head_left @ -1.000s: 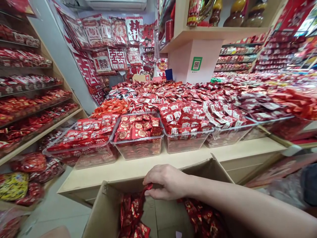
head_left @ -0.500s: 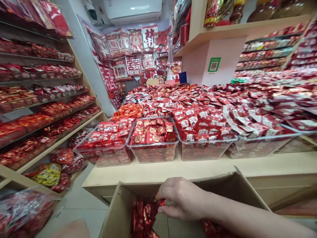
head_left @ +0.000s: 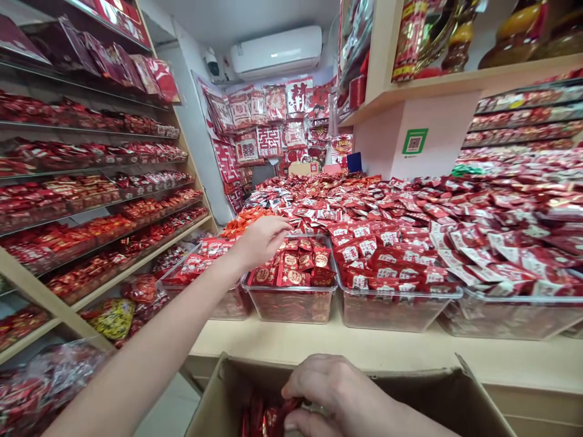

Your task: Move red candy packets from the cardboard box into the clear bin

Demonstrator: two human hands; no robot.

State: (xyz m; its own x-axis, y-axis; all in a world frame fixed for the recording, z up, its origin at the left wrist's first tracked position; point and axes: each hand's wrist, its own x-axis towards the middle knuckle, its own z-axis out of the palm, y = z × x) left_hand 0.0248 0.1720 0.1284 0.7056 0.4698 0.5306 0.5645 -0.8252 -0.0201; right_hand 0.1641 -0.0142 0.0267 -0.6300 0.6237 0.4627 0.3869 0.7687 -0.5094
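Note:
My left hand (head_left: 263,244) reaches over the back of a clear plastic bin (head_left: 294,306) full of small red packets (head_left: 291,277) with gold print. Its fingers are bent together and point right; whatever they hold, if anything, is hidden. Down at the cardboard box (head_left: 387,385), my right hand (head_left: 323,388) is closed, with thumb and fingers pinching a shiny red packet (head_left: 291,408). More red foil packets (head_left: 264,419) lie in the box just left of these fingers. The box's lower part is cut off by the frame.
Clear bins of red packets (head_left: 401,306) line the front of the pale counter (head_left: 273,340), with loose packets heaped behind. Stocked shelves (head_left: 91,203) stand on the left, and bagged goods (head_left: 112,318) sit low beside them. A wooden shelf (head_left: 437,85) overhangs at upper right.
My left hand has risen from the lower left edge to over the gold-printed packets. My right hand stays in the box, pinching red packets. The view has tilted up and shifted left.

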